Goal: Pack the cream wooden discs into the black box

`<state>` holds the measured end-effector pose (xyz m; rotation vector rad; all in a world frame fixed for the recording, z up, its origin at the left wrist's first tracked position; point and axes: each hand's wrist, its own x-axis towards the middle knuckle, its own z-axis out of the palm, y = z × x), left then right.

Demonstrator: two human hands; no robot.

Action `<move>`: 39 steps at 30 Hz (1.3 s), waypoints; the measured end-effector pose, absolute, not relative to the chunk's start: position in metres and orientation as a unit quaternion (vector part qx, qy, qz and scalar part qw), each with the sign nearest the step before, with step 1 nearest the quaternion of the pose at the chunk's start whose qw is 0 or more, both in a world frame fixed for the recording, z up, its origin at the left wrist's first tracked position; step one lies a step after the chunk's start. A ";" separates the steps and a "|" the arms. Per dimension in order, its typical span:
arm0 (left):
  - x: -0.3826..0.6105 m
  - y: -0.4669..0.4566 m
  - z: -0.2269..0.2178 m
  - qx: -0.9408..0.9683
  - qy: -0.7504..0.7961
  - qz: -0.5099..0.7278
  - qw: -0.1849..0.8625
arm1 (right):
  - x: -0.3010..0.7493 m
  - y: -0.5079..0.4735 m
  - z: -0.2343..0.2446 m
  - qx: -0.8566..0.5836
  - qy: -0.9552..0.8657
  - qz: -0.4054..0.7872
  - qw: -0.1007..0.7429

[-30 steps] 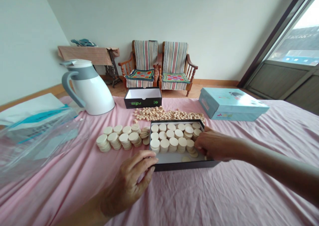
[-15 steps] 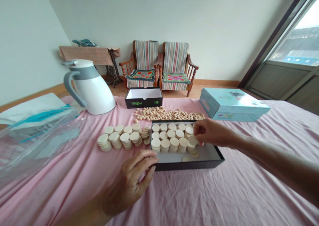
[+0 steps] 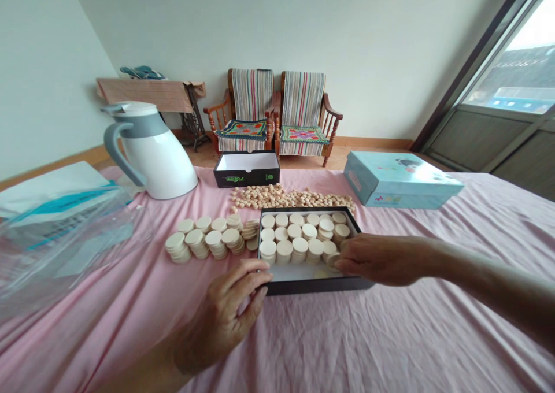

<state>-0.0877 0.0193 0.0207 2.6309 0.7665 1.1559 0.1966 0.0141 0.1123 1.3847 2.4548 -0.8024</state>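
Note:
The fingertips of my left hand (image 3: pixel 223 306) rest on the near left corner of a black box (image 3: pixel 321 285) with a white inside, its thumb against the outer wall. Rows of stacked pale wooden discs (image 3: pixel 284 249) fill the back and middle of this box. My right hand (image 3: pixel 377 259) is closed over the box's right side, its fingertips at a pale wooden disc (image 3: pixel 333 260) close to the front row. The hand hides part of that disc and the right rim. More disc stacks (image 3: pixel 200 243) stand on the cloth, left of the box.
Behind the box lies a spread of small wooden beads (image 3: pixel 299 198). A second black box (image 3: pixel 247 177) and a light blue box (image 3: pixel 403 179) stand farther back. A white and grey jug (image 3: pixel 160 156) and clear plastic bags (image 3: pixel 65 237) are on the left of the pink cloth (image 3: pixel 312 347).
My right hand has moved down and nearer, from the right end of the middle rows to the front row. My left hand stays at the box corner.

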 end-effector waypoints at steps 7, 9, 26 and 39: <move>-0.088 0.020 0.021 0.884 0.256 0.383 0.082 | 0.196 0.009 0.104 0.447 0.845 -0.271 0.110; -0.088 0.020 0.021 0.883 0.256 0.385 0.081 | 0.199 0.006 0.103 0.446 0.849 -0.263 0.105; -0.089 0.021 0.018 0.886 0.259 0.373 0.091 | 0.205 0.005 0.114 0.604 0.781 -0.160 0.017; -0.087 0.019 0.022 0.884 0.261 0.380 0.086 | 0.205 0.024 0.085 0.546 0.831 0.050 0.093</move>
